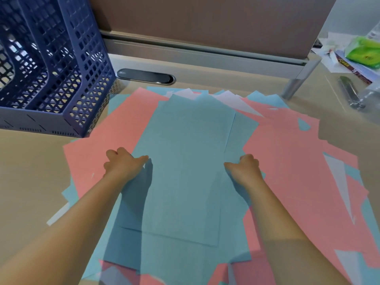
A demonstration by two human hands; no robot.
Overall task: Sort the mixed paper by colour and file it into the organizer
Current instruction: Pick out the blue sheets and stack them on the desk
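- The left hand [123, 163] lies on the left edge of the top blue sheet [185, 171]; its thumb points right across the paper and its fingers are curled at the sheet's margin, though whether they reach under the edge cannot be told.
- The right hand [243, 168] sits at the right edge of the same sheet, thumb pointing left onto the blue surface, knuckles bent, apparently pinching that edge.
- The top blue sheet lies flat between the two hands, long side running away from the person, slightly turned against the blue sheets beneath it.
- Those lower blue sheets fan out under it, their corners showing toward the near edge and at the far side.
- Around and under the blue ones spread pink sheets [287, 161], to the left of the left hand and widely to the right of the right hand.
- White sheets [230, 99] peek out at the far end of the heap and in thin slivers on the right.
- The whole heap rests loosely on the tan bench [30, 171].
- A blue mesh organizer [61, 64] stands at the far left, its corner touching or overlapping the heap's pink edge, well apart from both hands.
- A dark oval cable port [145, 76] sits beyond the heap.
- At the far right lies a green packet [364, 52] among other clutter.
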